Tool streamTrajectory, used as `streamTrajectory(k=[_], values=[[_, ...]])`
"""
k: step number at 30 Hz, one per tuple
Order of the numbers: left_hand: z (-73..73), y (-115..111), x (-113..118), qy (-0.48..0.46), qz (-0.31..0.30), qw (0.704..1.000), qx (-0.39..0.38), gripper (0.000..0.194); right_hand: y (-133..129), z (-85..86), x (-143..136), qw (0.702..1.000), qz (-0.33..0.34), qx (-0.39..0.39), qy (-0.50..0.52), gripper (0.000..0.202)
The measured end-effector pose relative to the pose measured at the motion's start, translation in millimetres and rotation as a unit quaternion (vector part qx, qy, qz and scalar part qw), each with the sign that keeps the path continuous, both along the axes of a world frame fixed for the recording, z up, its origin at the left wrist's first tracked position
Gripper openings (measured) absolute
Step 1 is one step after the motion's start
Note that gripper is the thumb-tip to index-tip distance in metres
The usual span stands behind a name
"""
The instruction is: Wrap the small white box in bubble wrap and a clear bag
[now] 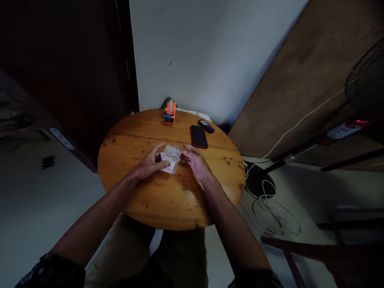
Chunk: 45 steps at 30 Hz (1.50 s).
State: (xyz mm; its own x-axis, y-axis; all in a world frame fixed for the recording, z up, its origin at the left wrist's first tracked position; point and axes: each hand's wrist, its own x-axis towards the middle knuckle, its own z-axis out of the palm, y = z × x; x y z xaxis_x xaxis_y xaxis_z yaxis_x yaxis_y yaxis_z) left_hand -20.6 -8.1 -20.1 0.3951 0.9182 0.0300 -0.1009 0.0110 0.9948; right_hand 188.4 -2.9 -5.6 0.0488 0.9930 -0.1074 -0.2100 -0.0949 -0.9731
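A small clear plastic packet (170, 159) with white contents and some reddish print is held low over the middle of the round wooden table (150, 208). My left hand (151, 163) grips its left side, the thumb pressed on top and the fingers behind. To the right of the packet is my right hand (195, 161), its fingers apart and slightly curled. Those fingertips are close to the packet's upper right edge; whether they touch it I cannot tell.
Beyond my hands lie a dark phone (199, 136) with a red edge and a black remote-like device (206, 126). An orange and blue tape dispenser (170, 113) stands near the far edge. On the right are a standing fan (367, 76) and a coiled pale cable (280, 218).
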Motion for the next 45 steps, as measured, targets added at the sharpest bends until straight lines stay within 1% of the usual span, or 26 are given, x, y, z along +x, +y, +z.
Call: streamTrajectory(k=[2,4,7,10,12,14,16,18,20,22,23,24,25,27,29,30,31,32,34,35,37,39,41,43,45], values=[[-1.5,0,2,-0.002,0.007,1.000,0.022,0.101,-2,-1.0,-3,0.999,0.031,0.014,-0.040,0.037],[-3.8,-1,6,-0.002,0.004,0.998,0.055,0.102,-4,-1.8,-7,0.996,0.041,0.038,-0.065,0.028],[-5.8,-3,10,0.001,-0.017,0.995,0.094,0.103,-5,-1.9,-10,0.997,0.013,0.062,-0.048,0.033],[-3.0,-4,9,-0.001,-0.032,0.995,0.099,0.101,-2,-0.9,-8,0.996,-0.034,0.079,-0.005,0.038],[0.8,-6,7,-0.002,-0.030,0.996,0.084,0.093,2,-1.0,-6,0.995,-0.053,0.082,0.022,0.040],[4.2,-7,6,-0.005,-0.019,0.997,0.071,0.082,5,-2.0,-3,0.994,-0.063,0.079,0.040,0.041],[6.0,-8,6,-0.004,-0.002,0.998,0.058,0.068,8,-3.4,-1,0.994,-0.062,0.078,0.049,0.041],[5.9,-6,6,-0.001,0.016,1.000,0.027,0.055,8,-3.9,0,0.994,-0.057,0.085,0.047,0.039],[4.6,-4,7,-0.012,0.038,0.999,-0.025,0.049,5,-2.8,0,0.991,-0.074,0.111,0.012,0.037],[3.5,0,7,-0.043,0.065,0.994,-0.073,0.051,1,-0.4,-1,0.982,-0.105,0.148,-0.051,0.033],[3.3,1,7,-0.061,0.076,0.991,-0.089,0.053,-2,0.9,-2,0.979,-0.105,0.157,-0.082,0.031],[3.6,2,6,-0.077,0.082,0.989,-0.098,0.055,-5,2.0,-4,0.978,-0.088,0.156,-0.105,0.029],[4.3,2,5,-0.093,0.080,0.987,-0.102,0.056,-8,2.8,-6,0.980,-0.055,0.147,-0.120,0.028],[6.4,1,4,-0.122,0.058,0.986,-0.097,0.057,-12,2.8,-13,0.984,0.032,0.119,-0.128,0.032],[8.7,-1,4,-0.145,0.023,0.986,-0.082,0.058,-14,0.8,-19,0.982,0.091,0.111,-0.126,0.040],[9.5,-2,4,-0.151,0.008,0.986,-0.075,0.058,-14,-0.8,-21,0.980,0.098,0.116,-0.126,0.042],[9.8,-3,4,-0.155,0.000,0.986,-0.069,0.057,-13,-2.4,-23,0.979,0.092,0.122,-0.132,0.041],[9.7,-2,3,-0.156,0.001,0.986,-0.064,0.056,-12,-4.1,-22,0.978,0.072,0.129,-0.146,0.036],[8.1,1,1,-0.156,0.033,0.985,-0.057,0.053,-8,-6.7,-18,0.975,0.004,0.138,-0.177,0.023],[6.6,3,0,-0.153,0.060,0.985,-0.055,0.051,-6,-7.5,-15,0.973,-0.029,0.139,-0.181,0.021],[2.9,8,-3,-0.127,0.120,0.984,-0.044,0.051,-2,-8.1,-9,0.975,-0.074,0.135,-0.162,0.020],[-1.4,12,-6,-0.059,0.177,0.982,-0.014,0.056,0,-7.7,-6,0.981,-0.086,0.121,-0.124,0.021],[-5.5,13,-6,0.025,0.224,0.973,0.040,0.063,0,-6.9,-7,0.987,-0.079,0.099,-0.099,0.021],[-8.9,13,-5,0.094,0.246,0.960,0.092,0.066,-1,-6.3,-9,0.989,-0.072,0.091,-0.095,0.021],[-11.3,13,-5,0.137,0.243,0.953,0.118,0.066,-2,-6.2,-10,0.986,-0.073,0.100,-0.109,0.021]])
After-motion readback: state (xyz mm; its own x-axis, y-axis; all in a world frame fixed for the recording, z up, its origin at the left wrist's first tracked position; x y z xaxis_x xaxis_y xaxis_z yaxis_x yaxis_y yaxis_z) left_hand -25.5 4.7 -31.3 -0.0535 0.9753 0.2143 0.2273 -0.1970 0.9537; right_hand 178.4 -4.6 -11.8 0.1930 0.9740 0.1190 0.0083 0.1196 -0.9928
